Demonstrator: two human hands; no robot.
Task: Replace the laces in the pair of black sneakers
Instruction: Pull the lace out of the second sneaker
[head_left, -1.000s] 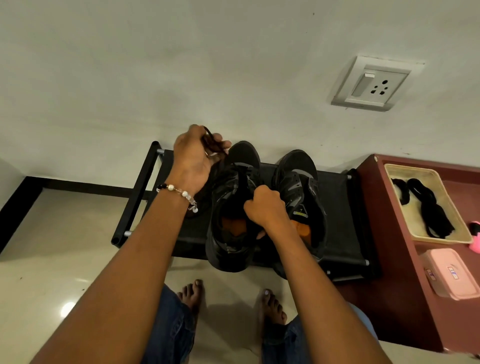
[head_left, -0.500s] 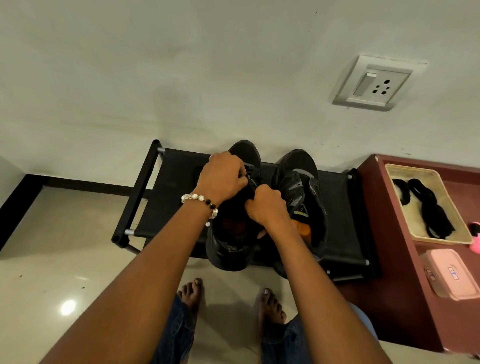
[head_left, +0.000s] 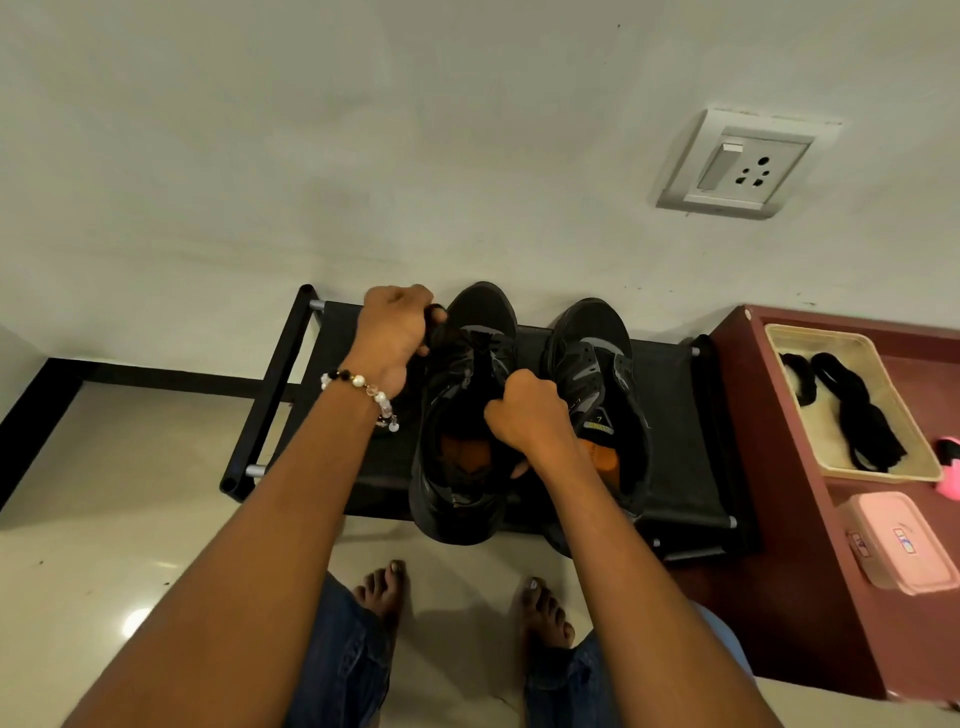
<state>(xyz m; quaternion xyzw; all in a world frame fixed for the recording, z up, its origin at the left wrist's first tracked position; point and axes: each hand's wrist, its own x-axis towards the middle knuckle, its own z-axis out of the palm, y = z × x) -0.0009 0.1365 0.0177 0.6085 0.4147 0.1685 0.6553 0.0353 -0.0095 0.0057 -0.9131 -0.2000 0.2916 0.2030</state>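
A low black fabric shoe rack (head_left: 332, 395) against the far wall carries two black mesh sneakers; to its right a maroon wooden counter (head_left: 779, 467) holds a cream plastic tray (head_left: 930, 467) of spare black laces (head_left: 857, 421). The left sneaker (head_left: 467, 467) is being worked: the right hand (head_left: 524, 415) has its grip curled on the tongue area, the left hand (head_left: 395, 332) pinches a thin black lace (head_left: 447, 332) near the toe. The lace looks limp and light; best taken near its end.
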